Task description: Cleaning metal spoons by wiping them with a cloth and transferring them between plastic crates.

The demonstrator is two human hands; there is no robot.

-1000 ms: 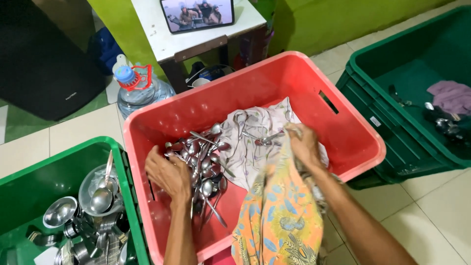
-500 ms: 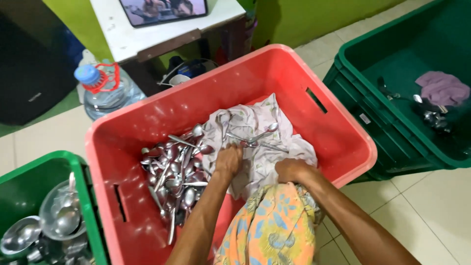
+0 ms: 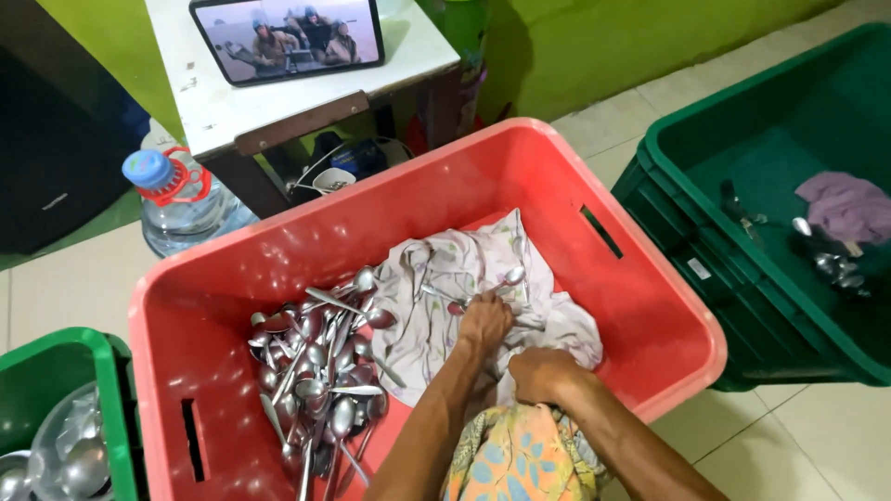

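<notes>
Reaching over from the spoon pile, left hand [image 3: 484, 323] now rested on the cloth [image 3: 445, 306], fingers curled round a spoon [image 3: 501, 278]. Right hand [image 3: 540, 373] just behind, bunched on the cloth's near edge. Left of both, loose spoons [image 3: 320, 371] heaped in the red crate [image 3: 650, 278]. Far right, green crate [image 3: 705, 186] held purple rag [image 3: 849, 206], few utensils.

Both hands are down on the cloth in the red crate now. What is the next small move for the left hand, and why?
Probably close the left hand on the spoon lying loose on the pale floral cloth just beyond its fingertips. The right hand already bunches the cloth's near edge, and the spoon lies apart from the pile of spoons in the left of the red crate.
</notes>
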